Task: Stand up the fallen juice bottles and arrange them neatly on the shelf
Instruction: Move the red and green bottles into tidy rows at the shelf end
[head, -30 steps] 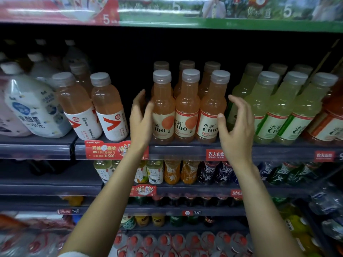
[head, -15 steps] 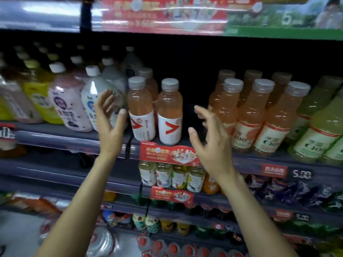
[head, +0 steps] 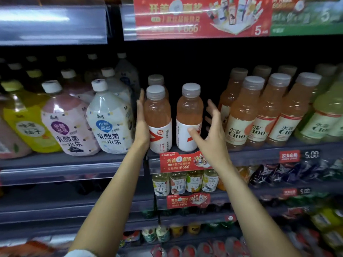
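Observation:
Two pink juice bottles with white red-arrow labels stand upright at the front of the shelf [head: 256,156]: the left bottle [head: 158,115] and the right bottle [head: 189,114]. A third like them [head: 155,80] stands behind the left one. My left hand [head: 142,123] lies flat against the left bottle's left side, fingers straight up. My right hand [head: 213,134] is spread open just right of the right bottle, its thumb tip at the label. A dark gap separates the right bottle from the orange C100 bottles [head: 241,115].
Several upright orange C100 bottles fill the shelf to the right, with green C100 bottles [head: 326,115] beyond. Large leaning yoghurt-drink bottles [head: 109,117] crowd the left side, close to my left hand. Tea bottles [head: 185,182] and price tags sit on lower shelves.
The view has swung left from the orange C100 bottles to the pink ones. Both hands moved in around the two pink bottles, and my left hand now touches the left bottle.

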A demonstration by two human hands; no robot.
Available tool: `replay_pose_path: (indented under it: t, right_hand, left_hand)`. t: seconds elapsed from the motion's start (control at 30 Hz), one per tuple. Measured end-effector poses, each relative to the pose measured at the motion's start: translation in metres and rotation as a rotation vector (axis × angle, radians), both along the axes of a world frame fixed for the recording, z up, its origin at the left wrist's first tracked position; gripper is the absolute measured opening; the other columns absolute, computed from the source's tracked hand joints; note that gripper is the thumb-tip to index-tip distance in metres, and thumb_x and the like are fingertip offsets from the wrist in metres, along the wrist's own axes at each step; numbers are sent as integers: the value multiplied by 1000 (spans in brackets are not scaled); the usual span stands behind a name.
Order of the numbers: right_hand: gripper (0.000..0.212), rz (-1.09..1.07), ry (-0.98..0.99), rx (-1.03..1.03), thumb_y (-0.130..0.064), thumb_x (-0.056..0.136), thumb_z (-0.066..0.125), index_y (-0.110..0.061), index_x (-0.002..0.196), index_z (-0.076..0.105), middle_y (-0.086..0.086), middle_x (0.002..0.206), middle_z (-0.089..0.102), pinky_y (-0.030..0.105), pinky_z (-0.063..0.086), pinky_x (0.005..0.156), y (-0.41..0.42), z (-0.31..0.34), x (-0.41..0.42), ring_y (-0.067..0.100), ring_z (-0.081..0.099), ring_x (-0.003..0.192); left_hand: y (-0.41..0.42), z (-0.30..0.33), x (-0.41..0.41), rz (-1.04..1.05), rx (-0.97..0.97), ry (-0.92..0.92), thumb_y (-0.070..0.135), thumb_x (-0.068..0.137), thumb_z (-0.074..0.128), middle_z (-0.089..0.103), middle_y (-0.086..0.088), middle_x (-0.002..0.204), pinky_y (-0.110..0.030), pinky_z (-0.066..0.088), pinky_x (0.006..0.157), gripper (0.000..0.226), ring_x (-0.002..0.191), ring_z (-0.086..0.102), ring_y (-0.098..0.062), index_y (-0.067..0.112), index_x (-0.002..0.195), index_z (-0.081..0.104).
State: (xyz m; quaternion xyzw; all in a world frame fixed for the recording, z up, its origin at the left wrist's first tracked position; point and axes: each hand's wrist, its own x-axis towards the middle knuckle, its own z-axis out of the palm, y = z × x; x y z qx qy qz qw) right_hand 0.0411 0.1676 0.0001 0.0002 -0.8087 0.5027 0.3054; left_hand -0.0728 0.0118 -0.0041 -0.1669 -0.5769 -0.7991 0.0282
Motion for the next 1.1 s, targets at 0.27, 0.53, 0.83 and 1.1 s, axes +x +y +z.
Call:
replay_pose_path:
  t: [0.27,0.53,0.83,1.1]
  right_hand:
    - [72,44,37,11,-14,90,61,-37,141,16,1,151,31,41,35,112,-2,-1,-3,12,33,138]
    - [69,54,35,51,-16,92,59,-30,145,18,0,150,32,43,35,111,5,-2,-3,13,33,137]
    - [69,54,28,64,-18,92,59,-25,147,19,0,151,31,45,35,111,18,-4,-4,13,31,138]
    - [69,63,30,52,-25,90,58,-30,147,18,-2,152,30,46,37,109,18,-7,-5,12,31,139]
  left_hand:
    - [9,-4,-3,41,53,38,57,92,32,47,-4,145,-38,38,109,65,131,48,-18,24,148,32]
    - [20,1,7,27,73,50,74,78,48,45,-7,147,-21,48,91,91,128,51,-15,19,149,30]
    - [27,-2,8,34,49,45,84,68,51,42,-6,149,-42,37,111,103,132,46,-18,23,148,31]
    - [27,-3,7,39,38,45,85,67,49,43,-7,148,-37,40,109,104,131,48,-17,24,149,30]
